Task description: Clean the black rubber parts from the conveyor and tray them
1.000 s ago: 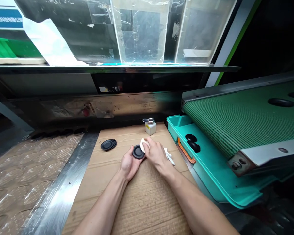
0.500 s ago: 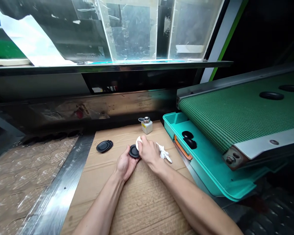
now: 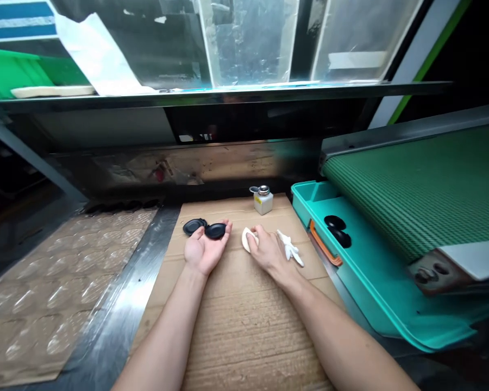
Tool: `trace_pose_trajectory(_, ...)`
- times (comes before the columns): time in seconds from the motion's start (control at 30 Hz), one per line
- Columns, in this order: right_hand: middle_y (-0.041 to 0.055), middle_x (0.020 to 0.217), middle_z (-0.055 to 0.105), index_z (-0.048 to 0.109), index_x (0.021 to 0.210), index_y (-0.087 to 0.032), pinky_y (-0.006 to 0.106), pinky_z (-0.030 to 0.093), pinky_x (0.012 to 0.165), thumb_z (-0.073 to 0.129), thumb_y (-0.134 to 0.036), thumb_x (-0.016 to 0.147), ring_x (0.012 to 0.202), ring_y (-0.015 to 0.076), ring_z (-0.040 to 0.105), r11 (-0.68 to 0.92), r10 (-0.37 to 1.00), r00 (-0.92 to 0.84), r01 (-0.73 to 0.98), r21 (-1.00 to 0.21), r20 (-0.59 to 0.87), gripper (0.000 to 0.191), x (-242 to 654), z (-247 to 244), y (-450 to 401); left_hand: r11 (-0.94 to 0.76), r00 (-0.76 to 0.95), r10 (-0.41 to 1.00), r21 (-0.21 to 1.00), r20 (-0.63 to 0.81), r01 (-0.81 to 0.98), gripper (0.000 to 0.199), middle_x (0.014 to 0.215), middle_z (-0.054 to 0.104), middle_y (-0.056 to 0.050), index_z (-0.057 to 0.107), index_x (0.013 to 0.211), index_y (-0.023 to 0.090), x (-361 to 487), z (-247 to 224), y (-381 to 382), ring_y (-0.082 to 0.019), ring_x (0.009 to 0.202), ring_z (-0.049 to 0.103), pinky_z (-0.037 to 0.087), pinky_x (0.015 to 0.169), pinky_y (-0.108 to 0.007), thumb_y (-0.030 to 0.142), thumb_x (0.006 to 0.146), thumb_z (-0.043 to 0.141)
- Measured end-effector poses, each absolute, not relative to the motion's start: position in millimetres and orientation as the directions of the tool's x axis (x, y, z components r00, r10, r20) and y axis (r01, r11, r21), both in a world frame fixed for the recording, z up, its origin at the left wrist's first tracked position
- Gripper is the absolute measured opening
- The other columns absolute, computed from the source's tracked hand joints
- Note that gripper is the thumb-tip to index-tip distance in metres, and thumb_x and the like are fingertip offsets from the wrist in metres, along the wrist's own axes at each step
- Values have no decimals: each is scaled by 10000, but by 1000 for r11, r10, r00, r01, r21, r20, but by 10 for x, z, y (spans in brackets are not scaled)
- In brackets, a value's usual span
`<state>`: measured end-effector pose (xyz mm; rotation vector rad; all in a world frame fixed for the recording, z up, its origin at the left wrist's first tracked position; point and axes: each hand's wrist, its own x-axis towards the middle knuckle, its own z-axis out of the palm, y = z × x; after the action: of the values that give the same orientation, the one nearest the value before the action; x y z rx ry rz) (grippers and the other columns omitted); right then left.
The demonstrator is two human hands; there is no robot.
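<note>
Fingers [image 3: 222, 241] of the upturned left hand [image 3: 201, 252] touch a black rubber disc [image 3: 215, 231] on the cardboard sheet [image 3: 244, 326]; any clamping cannot be told. The right hand [image 3: 271, 255], fingers together, partly hides a white cloth pad [image 3: 248, 240].

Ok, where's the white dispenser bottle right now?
In the head view, the white dispenser bottle stands at the far edge of the cardboard sheet, beyond the right hand and just left of the teal tray.

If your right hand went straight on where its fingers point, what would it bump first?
The white wipe comes first: the right hand looks like it is already touching it at the fingertips, though depth is hard to judge from up here.
</note>
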<state>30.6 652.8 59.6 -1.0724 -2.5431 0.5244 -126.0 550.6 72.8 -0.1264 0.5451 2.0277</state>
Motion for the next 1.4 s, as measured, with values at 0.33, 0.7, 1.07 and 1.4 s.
trace_pose_trajectory(0.33, 70, 1003, 657, 632, 935, -208, 316, 348, 795, 404, -383, 982, 940, 209, 608, 723, 683, -701, 608, -328, 207, 291, 293, 474, 6539, -321, -353, 895, 158, -271, -934, 501, 1217, 613, -235, 389, 1388, 27, -1161, 826, 5437, -296, 1255, 556, 621, 856, -350, 349, 1017, 291)
trace_pose_trajectory(0.7, 58, 932, 689, 656, 883, -226, 316, 358, 709, 405, -422, 973, 814, 214, 627, 727, 680, -715, 632, -266, 162, 331, 332, 622, 6551, -318, -352, 900, 165, -257, -934, 507, 1254, 596, -227, 431, 1341, 56, -1149, 856, 5414, -268, 1211, 596, 629, 777, -293, 408, 1028, 246)
trace_pose_trajectory(1.07, 76, 799, 687, 690, 883, -237, 294, 330, 587, 609, -434, 805, 758, 240, 618, 635, 750, -652, 757, -155, -113, 227, 768, 758, 7168, -198, -797, 562, 971, 222, 131, 829, 1266, 602, -130, 483, 1346, 178, -976, 633, 5532, -241, 1179, 586, 468, 1030, -381, 302, 628, 880)
trace_pose_trajectory(1.4, 87, 929, 692, 673, 938, -228, 295, 358, 692, 464, -379, 947, 884, 233, 626, 763, 637, -761, 598, -247, 123, 258, 519, 593, 6977, 3, -639, 548, 763, 540, 646, 990, 1193, 649, -94, 253, 1460, 206, -883, 552, 5517, -208, 1131, 606, 466, 1010, -366, 330, 675, 843)
